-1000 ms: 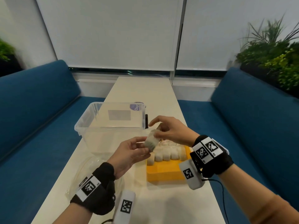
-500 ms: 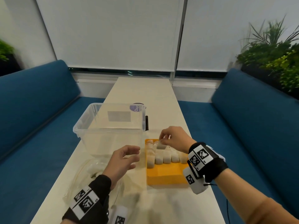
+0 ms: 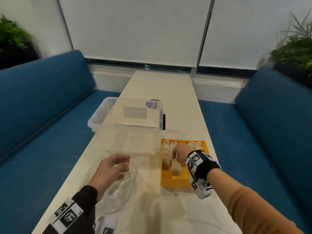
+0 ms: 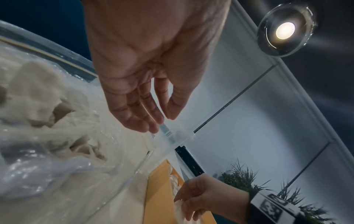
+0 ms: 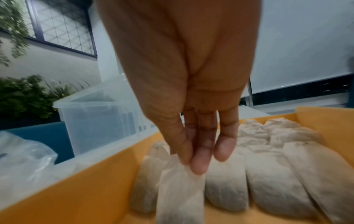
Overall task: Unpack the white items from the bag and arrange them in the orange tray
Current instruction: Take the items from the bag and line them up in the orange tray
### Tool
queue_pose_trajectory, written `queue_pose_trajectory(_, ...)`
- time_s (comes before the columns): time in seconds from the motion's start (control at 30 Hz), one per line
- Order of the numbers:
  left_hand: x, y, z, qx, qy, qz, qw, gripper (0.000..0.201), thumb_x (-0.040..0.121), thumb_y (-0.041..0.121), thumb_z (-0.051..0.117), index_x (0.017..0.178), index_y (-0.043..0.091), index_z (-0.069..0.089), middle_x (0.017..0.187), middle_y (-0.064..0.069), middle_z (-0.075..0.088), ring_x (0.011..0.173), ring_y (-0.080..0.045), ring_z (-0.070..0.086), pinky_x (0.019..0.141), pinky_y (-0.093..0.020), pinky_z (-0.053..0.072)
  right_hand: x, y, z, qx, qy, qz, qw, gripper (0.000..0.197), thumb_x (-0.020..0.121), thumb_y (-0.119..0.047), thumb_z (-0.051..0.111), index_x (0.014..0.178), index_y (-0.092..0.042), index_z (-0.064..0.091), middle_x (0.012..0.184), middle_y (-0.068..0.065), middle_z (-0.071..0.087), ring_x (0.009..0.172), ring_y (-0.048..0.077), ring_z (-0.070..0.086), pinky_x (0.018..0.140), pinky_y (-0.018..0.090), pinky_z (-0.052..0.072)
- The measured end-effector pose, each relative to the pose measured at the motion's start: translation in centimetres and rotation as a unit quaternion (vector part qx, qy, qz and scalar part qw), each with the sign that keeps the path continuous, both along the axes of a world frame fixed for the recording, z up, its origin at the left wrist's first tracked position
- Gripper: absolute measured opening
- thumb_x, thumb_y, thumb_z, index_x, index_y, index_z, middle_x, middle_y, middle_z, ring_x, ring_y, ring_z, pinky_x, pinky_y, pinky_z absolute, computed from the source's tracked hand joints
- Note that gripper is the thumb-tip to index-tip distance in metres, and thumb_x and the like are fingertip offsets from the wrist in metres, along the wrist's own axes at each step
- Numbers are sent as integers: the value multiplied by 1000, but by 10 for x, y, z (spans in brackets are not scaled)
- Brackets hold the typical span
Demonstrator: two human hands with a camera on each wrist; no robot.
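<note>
The orange tray (image 3: 175, 180) sits on the table's right side, with several white sachets (image 3: 195, 144) stood in rows at its far end. My right hand (image 3: 179, 153) is inside the tray and pinches the top of one white sachet (image 3: 176, 168) that stands upright at the front of the rows. The right wrist view shows thumb and fingers pinching that white sachet (image 5: 180, 194), other sachets (image 5: 272, 174) behind it. My left hand (image 3: 116, 168) hovers with relaxed, empty fingers over the clear plastic bag (image 3: 118, 195). The bag (image 4: 47, 136) still holds white sachets.
A clear plastic bin (image 3: 126, 125) stands behind the bag, left of the tray, with a dark object (image 3: 163, 121) by its right wall. Blue benches (image 3: 42, 115) flank the narrow white table (image 3: 160, 92). Plants (image 3: 293, 49) stand at both far corners.
My left hand passed a sachet to the right, then dropped empty over the bag. My right hand carried it down into the tray and stands it in front of the rows.
</note>
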State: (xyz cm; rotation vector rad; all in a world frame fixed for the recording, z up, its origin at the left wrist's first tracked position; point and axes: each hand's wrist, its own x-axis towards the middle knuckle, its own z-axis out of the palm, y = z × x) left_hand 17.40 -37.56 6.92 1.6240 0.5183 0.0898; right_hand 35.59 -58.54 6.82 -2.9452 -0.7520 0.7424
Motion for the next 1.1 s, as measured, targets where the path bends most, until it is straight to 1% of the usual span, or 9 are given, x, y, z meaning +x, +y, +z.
queue_pose_trajectory(0.07,-2,2,-1,-1,4,4,1000,21,92,4,60,105,17,69,106,-3,69,88,-21,69,74,-30,54,8,1,-4,8,-12,-15,1000,28,91,1,50,115,-2,64,121,16,62,111,31,59,88,31,47)
queue_pose_trajectory(0.23,-6,6,-2,0,16,13,1000,21,93,4,59,106,17,69,106,-3,69,89,-21,69,76,-29,56,20,4,-12,37,-35,-39,998,23,88,2,50,105,-3,65,117,15,62,108,31,59,92,35,50)
queue_pose_trajectory(0.53,-3,8,0,4,11,16,1000,20,92,3,59,105,16,69,105,-6,69,88,-23,68,74,-29,57,21,3,-12,77,-41,-62,994,25,89,1,49,107,-3,65,116,15,63,107,30,60,86,31,48)
queue_pose_trajectory(0.63,-5,12,3,25,1,13,1000,20,92,4,60,103,17,69,106,-1,68,95,-22,67,75,-26,54,18,1,2,138,-66,-73,986,24,89,1,48,107,-5,63,118,15,59,104,29,60,84,30,47)
queue_pose_trajectory(0.73,-8,26,2,92,-17,13,996,20,92,5,60,98,22,70,106,5,68,99,-16,64,77,-24,49,4,6,28,213,-100,-60,970,20,89,-2,51,102,-4,65,111,13,63,101,27,58,84,27,43)
queue_pose_trajectory(0.8,-11,37,-4,205,-14,23,978,21,90,7,61,92,26,71,108,6,64,101,-15,60,80,-24,43,-17,14,46,260,-106,-30,959,17,89,-5,54,100,-5,67,103,10,66,92,22,58,79,23,42)
queue_pose_trajectory(0.93,-22,56,-24,446,34,45,893,26,88,6,62,82,28,74,121,-2,53,114,-24,44,95,-33,35,-75,41,53,325,-25,-4,945,12,89,-15,58,98,-13,67,93,6,67,78,17,63,74,26,50)
queue_pose_trajectory(1.0,-30,61,-36,496,71,38,865,22,89,13,62,86,31,75,133,-5,48,118,-29,42,97,-42,37,-101,61,35,313,14,16,950,17,91,-24,59,105,-17,65,100,6,65,87,18,62,83,31,50)
queue_pose_trajectory(1.1,-41,61,-48,436,162,12,885,27,90,32,61,116,39,64,148,-4,23,125,-30,36,99,-43,38,-131,91,-1,281,48,-11,958,32,92,-36,56,123,-26,57,126,11,42,112,27,50,101,33,40)
